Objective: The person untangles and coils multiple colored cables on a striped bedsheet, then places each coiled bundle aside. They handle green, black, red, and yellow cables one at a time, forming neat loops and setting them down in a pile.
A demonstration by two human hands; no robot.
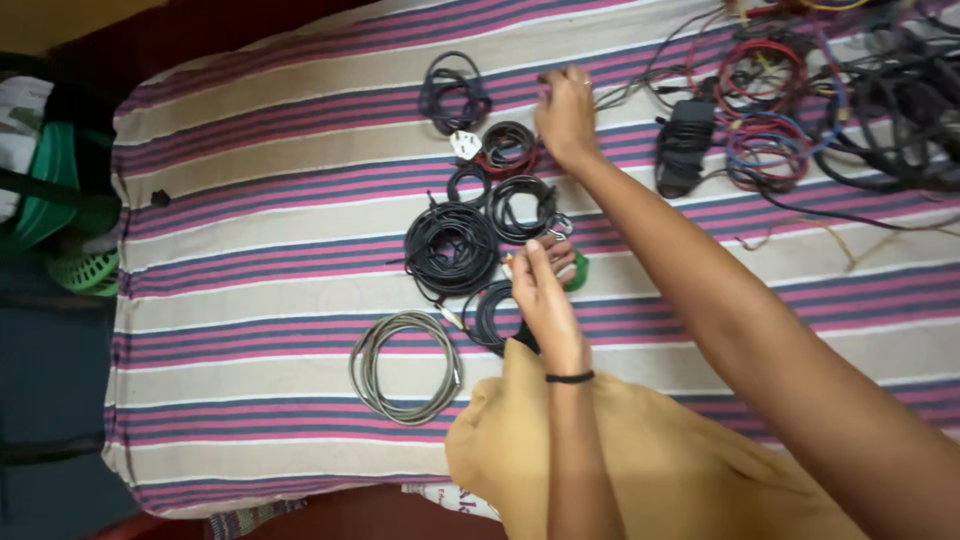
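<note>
Bare striped cloth (250, 250) lies open leftward — tangled wires (840, 110) crowd the right.

Left hand (545, 290) sits close in, fingers curled in a pinch; right hand (565, 115) reaches far forward, arm outstretched, fingers bent

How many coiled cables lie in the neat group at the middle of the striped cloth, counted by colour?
Black coils: 6
Grey coils: 1
Black and red coils: 1
Total: 8

The tangled pile at the far right is not counted; its cables cannot be told apart.
</note>
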